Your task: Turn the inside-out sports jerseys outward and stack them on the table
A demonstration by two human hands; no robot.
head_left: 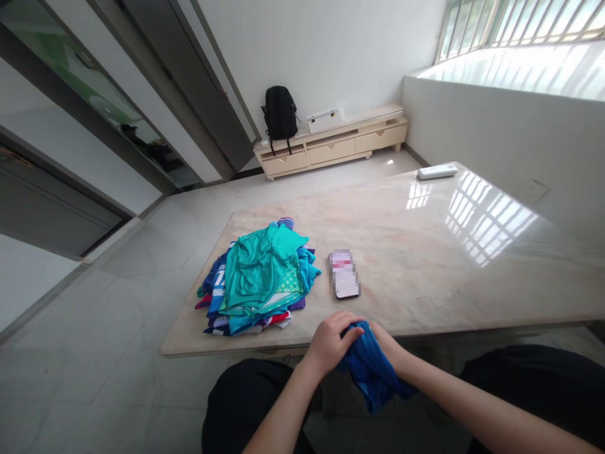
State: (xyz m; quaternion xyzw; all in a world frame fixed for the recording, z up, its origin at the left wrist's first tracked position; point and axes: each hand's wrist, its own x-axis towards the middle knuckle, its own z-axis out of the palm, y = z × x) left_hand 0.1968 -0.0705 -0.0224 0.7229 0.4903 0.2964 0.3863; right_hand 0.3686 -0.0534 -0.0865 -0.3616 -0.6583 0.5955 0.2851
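My left hand (331,340) and my right hand (390,347) are both closed on a bunched blue cloth (371,372) at the near edge of the marble table (425,252). The cloth hangs down past the table edge between my wrists. To the left on the table lies a pile of folded teal and blue garments (258,280). A phone (344,273) lies flat just beyond my hands, beside the pile.
A white remote (437,171) rests at the table's far edge. Beyond stands a low cream cabinet (331,145) with a black backpack (280,113) and a white box (323,120) on it. A low white wall runs along the right.
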